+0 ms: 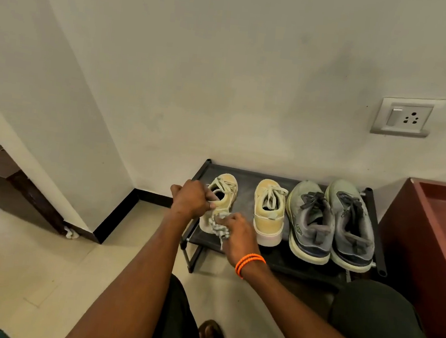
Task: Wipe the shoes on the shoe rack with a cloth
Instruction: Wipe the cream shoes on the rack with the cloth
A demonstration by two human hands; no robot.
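A low black shoe rack (pixel 284 258) stands against the wall with several shoes on its top shelf. My left hand (pixel 192 200) grips the collar of the leftmost cream sneaker (pixel 225 188). My right hand (pixel 237 232), an orange band on its wrist, holds a bunched grey cloth (pixel 219 227) against that sneaker's heel. The sneaker's heel end is hidden behind the cloth and hands. The second cream sneaker (pixel 268 212) stands beside it, and a pair of grey-green running shoes (pixel 331 224) fills the right side.
A dark red cabinet (pixel 423 245) stands right of the rack. A wall socket (pixel 403 117) sits above. A wall corner with black skirting (pixel 118 213) lies to the left, over pale floor tiles. My knees and a foot show at the bottom.
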